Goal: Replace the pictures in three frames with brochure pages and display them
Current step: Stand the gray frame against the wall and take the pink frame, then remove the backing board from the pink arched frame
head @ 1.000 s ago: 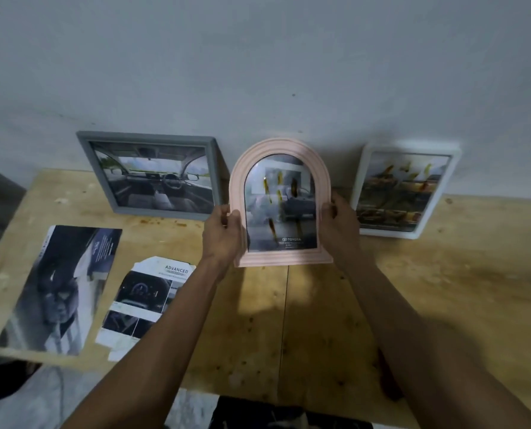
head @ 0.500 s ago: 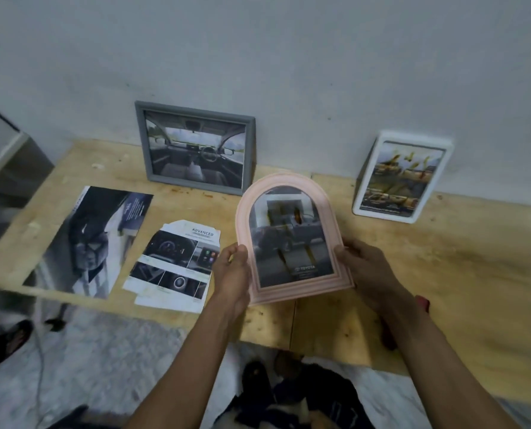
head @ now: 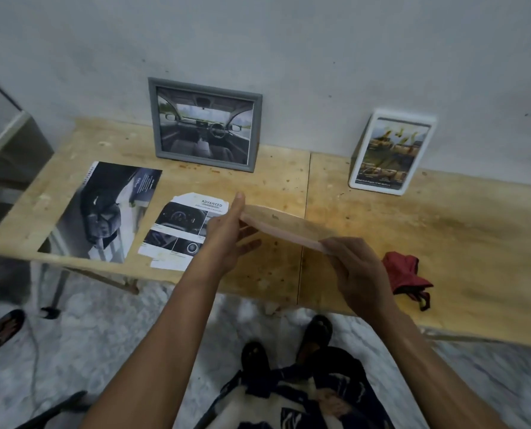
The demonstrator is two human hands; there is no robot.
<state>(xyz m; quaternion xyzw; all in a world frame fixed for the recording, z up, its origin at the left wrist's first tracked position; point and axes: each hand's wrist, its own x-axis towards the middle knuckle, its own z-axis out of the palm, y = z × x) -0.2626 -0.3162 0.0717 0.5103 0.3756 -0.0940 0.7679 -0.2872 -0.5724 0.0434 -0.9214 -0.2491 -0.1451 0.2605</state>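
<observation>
I hold the pink arched frame (head: 284,226) nearly flat above the table, its back side up and its edge toward me. My left hand (head: 227,235) grips its left end, thumb on top and fingers underneath. My right hand (head: 355,267) grips its right end. A grey frame (head: 204,123) with a car-interior picture leans on the wall at the back. A white frame (head: 392,153) with a brochure page stands at the back right. A dark brochure page (head: 103,212) and a cut page marked ADVANCED (head: 180,230) lie on the left of the table.
The wooden table (head: 443,224) stands against a grey wall. A red cloth (head: 405,272) lies near the front edge, right of my right hand. Feet in dark sandals show on the marble floor below, and another person's foot (head: 1,329) at the far left.
The pink frame was pulled away from the wall toward me, lowered and tipped over from facing me to lying nearly flat, back side up. Both hands kept their hold.
</observation>
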